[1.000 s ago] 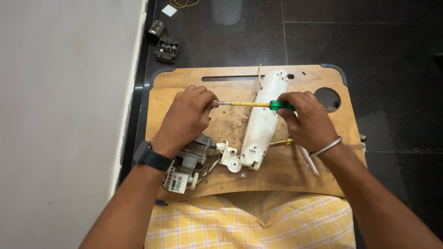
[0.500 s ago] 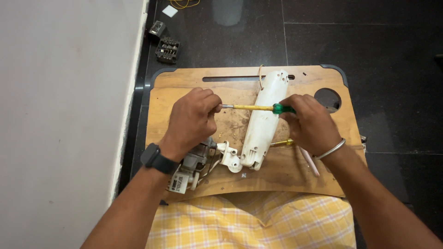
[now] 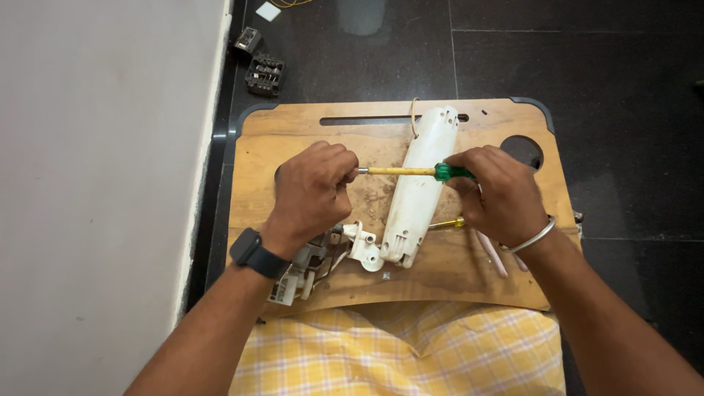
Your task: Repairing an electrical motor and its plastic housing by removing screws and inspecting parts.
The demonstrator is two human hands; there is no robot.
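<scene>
Both hands held one screwdriver level above a long white plastic casing on a wooden lap board.

The right hand (image 3: 499, 192) had its fingers (image 3: 469, 163) closed round the green handle of the screwdriver (image 3: 411, 171); the yellow shank ran leftward from them, crossing over the white casing (image 3: 418, 198). The left hand (image 3: 312, 192) had its fingers (image 3: 343, 165) curled shut, pinching at the metal tip. The casing lay lengthwise between the two sets of fingers, resting on the wooden board (image 3: 308, 121). Just below the left fingers sat a small motor assembly (image 3: 308, 268) with white fittings. A second yellow tool (image 3: 447, 223) lay under the right fingers. A black wristwatch (image 3: 253, 253) sat on the left wrist, a metal bangle (image 3: 534, 236) on the right.
</scene>
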